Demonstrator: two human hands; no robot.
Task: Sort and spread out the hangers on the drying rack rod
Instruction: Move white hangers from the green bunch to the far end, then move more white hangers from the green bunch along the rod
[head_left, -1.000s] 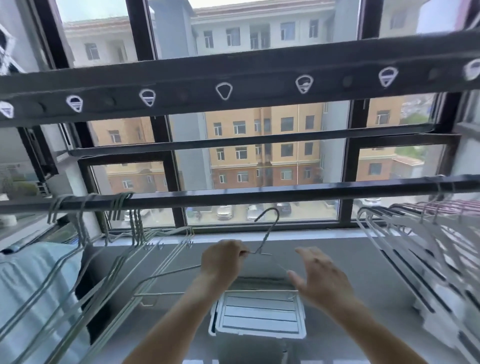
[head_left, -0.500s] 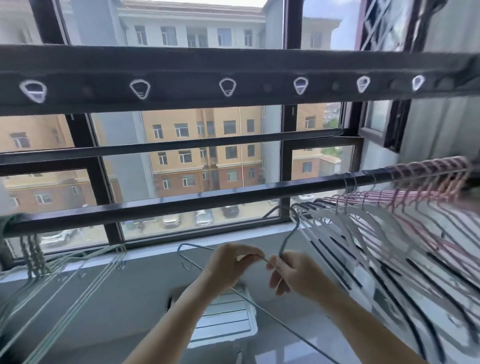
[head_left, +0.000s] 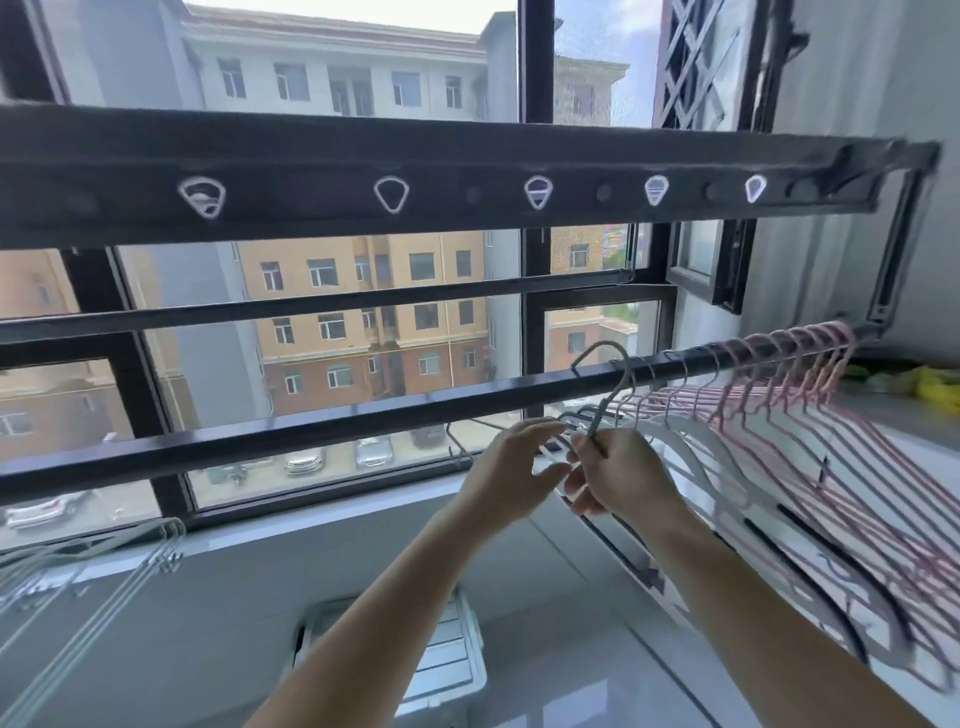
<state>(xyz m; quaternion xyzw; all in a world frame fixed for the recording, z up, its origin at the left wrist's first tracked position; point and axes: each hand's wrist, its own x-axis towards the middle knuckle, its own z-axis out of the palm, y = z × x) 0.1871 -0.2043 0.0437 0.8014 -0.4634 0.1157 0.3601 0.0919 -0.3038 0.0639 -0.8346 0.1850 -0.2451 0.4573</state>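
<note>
Pinching grey hanger (head_left: 612, 402) neck with right hand (head_left: 618, 478); left hand (head_left: 511, 467) just beside, fingers loose, holding nothing. Hook up at rod (head_left: 363, 415), can't tell if seated. Beyond: white hangers (head_left: 691, 441), then pink hangers (head_left: 810, 358) at rod's right end.

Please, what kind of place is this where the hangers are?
Most likely an enclosed laundry balcony in an upper-floor flat. A drying rack rod runs across the window, crowded with hangers at its right end, and outside are apartment blocks with parked cars below.
</note>
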